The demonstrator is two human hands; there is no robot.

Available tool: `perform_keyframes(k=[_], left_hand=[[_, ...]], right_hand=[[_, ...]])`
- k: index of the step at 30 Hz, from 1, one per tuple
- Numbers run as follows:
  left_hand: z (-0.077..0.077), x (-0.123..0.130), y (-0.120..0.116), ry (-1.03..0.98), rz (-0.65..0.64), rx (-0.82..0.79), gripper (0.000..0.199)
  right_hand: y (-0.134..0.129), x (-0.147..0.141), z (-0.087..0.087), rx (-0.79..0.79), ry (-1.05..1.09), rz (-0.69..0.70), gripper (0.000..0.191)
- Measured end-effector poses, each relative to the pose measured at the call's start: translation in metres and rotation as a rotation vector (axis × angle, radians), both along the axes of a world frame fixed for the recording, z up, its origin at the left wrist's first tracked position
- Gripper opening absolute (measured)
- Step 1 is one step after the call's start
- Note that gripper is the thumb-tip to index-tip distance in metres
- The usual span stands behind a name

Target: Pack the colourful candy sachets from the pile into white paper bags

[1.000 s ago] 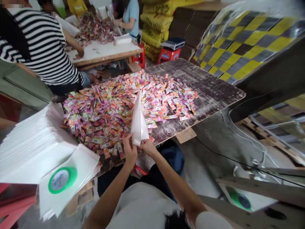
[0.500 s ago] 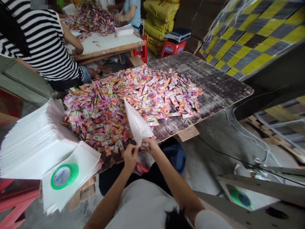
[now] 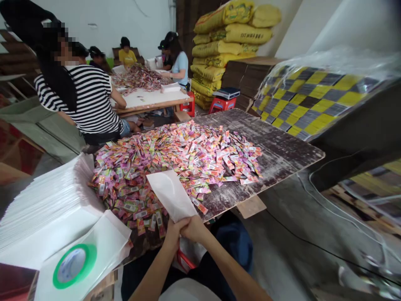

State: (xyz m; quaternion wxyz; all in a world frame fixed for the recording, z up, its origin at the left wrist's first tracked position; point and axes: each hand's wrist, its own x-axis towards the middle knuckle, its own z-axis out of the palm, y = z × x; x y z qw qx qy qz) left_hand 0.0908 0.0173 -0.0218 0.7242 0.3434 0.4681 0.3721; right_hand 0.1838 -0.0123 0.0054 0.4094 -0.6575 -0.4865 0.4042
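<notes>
A white paper bag (image 3: 173, 195) points away from me over the near edge of the dark table, its lower end between my hands. My left hand (image 3: 174, 235) is closed on its left side, and my right hand (image 3: 193, 229) is closed on its right side, the two touching. Beyond the bag spreads a big heap of small colorful packets (image 3: 194, 154). To the left stands a thick stack of white bags (image 3: 53, 209). A green tape roll (image 3: 74, 266) lies on loose white sheets (image 3: 108, 238) in front of that stack.
The worn dark table (image 3: 275, 138) extends to the right. A person in a striped top (image 3: 90, 98) sits at the far left, and others work round a white table (image 3: 150, 98). Yellow sacks (image 3: 219, 54), a red stool (image 3: 222, 104) and wrapped yellow-grey stacks (image 3: 310, 100) stand behind.
The view has tilted up, showing more of the room. My hands have come together at the bag's lower end, and the bag now looks flatter and wider at its far end.
</notes>
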Motion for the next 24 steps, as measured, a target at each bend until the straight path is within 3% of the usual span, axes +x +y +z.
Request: perform_keyframes(k=[3,6,8,10,14,18,20,24], left_hand=[[0.001,0.001,0.004,-0.076,0.157,-0.086,0.024],[0.004,-0.001,0.015,-0.173,0.222,-0.159,0.023],[0.007,-0.005,0.020,-0.221,0.174,-0.208,0.024],[0.010,-0.010,0.020,-0.240,0.142,-0.245,0.024],[0.015,-0.028,0.011,-0.316,0.048,-0.319,0.025],[0.020,-0.046,0.003,-0.332,-0.054,-0.297,0.028],[0.020,-0.051,0.002,-0.268,-0.082,-0.260,0.024],[0.016,-0.052,0.000,-0.152,-0.191,-0.085,0.023]], right_hand=[[-0.006,0.004,0.014,-0.086,-0.257,0.134,0.018],[-0.015,0.002,0.023,0.125,-0.207,0.142,0.045],[-0.021,-0.003,0.021,0.282,-0.203,0.141,0.067],[-0.024,-0.007,0.013,0.329,-0.244,0.124,0.075],[-0.019,-0.006,0.000,0.350,-0.200,0.035,0.046],[-0.014,-0.007,0.002,0.410,-0.158,-0.082,0.027],[-0.015,-0.013,0.003,0.417,-0.179,-0.092,0.034],[-0.019,-0.020,0.006,0.417,-0.270,0.092,0.065]])
